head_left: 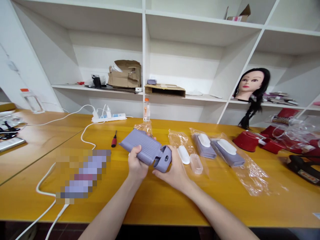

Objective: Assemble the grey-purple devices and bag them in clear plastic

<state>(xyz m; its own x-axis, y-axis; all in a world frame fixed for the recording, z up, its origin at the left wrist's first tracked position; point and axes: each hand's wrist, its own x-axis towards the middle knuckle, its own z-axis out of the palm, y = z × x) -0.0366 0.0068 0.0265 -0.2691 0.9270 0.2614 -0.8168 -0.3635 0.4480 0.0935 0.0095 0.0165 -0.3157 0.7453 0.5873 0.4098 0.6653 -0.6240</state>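
My left hand grips a ribbed lavender device from below, holding it above the wooden table. My right hand is closed on the device's rounded end piece, thumb on top. Right of my hands lie a white oval part and a clear plastic cap on a plastic bag. Two more lavender devices with white tops lie in clear bags further right.
A red-handled screwdriver, a power strip with white cables and a small bottle sit behind. Red parts and a black tool lie at right. A mannequin head and cardboard boxes occupy the shelves.
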